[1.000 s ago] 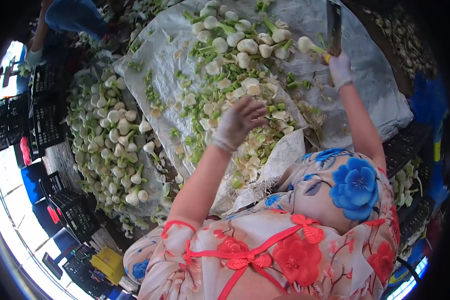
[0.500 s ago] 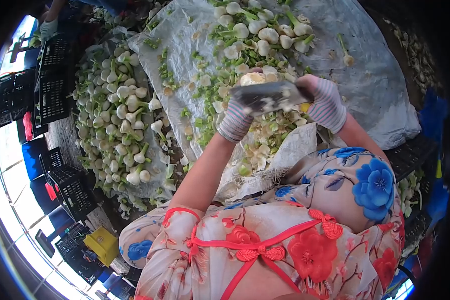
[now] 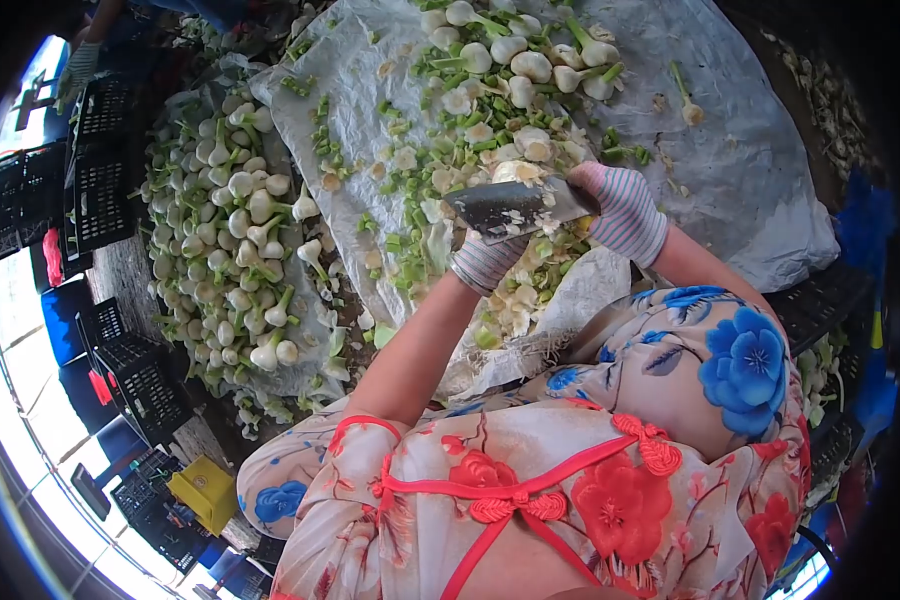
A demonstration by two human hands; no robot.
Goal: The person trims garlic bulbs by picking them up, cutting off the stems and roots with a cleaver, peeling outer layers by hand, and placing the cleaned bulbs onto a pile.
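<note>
In my right hand (image 3: 627, 215), which wears a striped knit glove, a broad-bladed knife (image 3: 500, 207) is gripped by its handle. The blade points left, with pale scraps stuck to its face. My left hand (image 3: 490, 260), also gloved, is behind and below the blade, its fingers mostly hidden. A garlic bulb (image 3: 515, 172) shows just above the blade, in that hand's grasp as far as I can see. Underneath both hands lie chopped green stem pieces and pale trimmings (image 3: 515, 310) on a whitish plastic sheet (image 3: 760, 190).
Garlic bulbs with stems (image 3: 235, 240) are heaped to the left. Several trimmed bulbs (image 3: 530, 67) lie beyond my hands, and one bulb (image 3: 692, 112) lies alone at right. Black crates (image 3: 100, 205) stand at far left near a yellow container (image 3: 205, 495). Another person's gloved hand (image 3: 82, 62) is at top left.
The knife and my right hand have shifted slightly left and down. My left hand has moved a little right and down. The other person's hand at top left has lowered slightly.
</note>
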